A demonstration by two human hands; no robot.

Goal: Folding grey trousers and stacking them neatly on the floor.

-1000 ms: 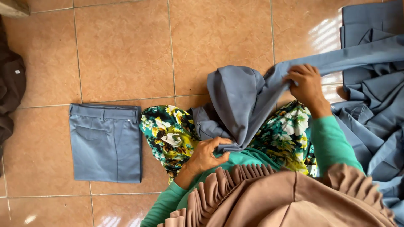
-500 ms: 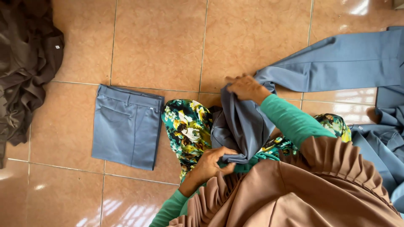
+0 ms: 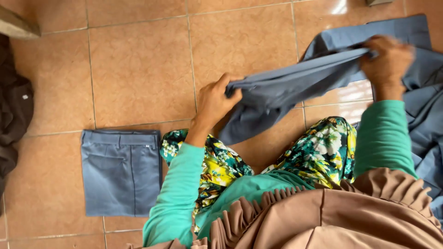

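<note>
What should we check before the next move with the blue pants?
1. Left hand grips one end of the blue-grey trousers: ok.
2. Right hand grips the other end: ok, though blurred.
3. Trousers stretched flat, no wrinkles: not ok, the middle sags and bunches.
4. Bare tiled floor ahead to lay them on: ok.
5. Folded trousers lie neat at the left side: ok.
6. Grey-blue pile on the right is sorted: cannot tell.

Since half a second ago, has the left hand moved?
Yes. The left hand has risen from the lap, beyond the floral knees, gripping the blue-grey trousers above the floor tiles.
</note>
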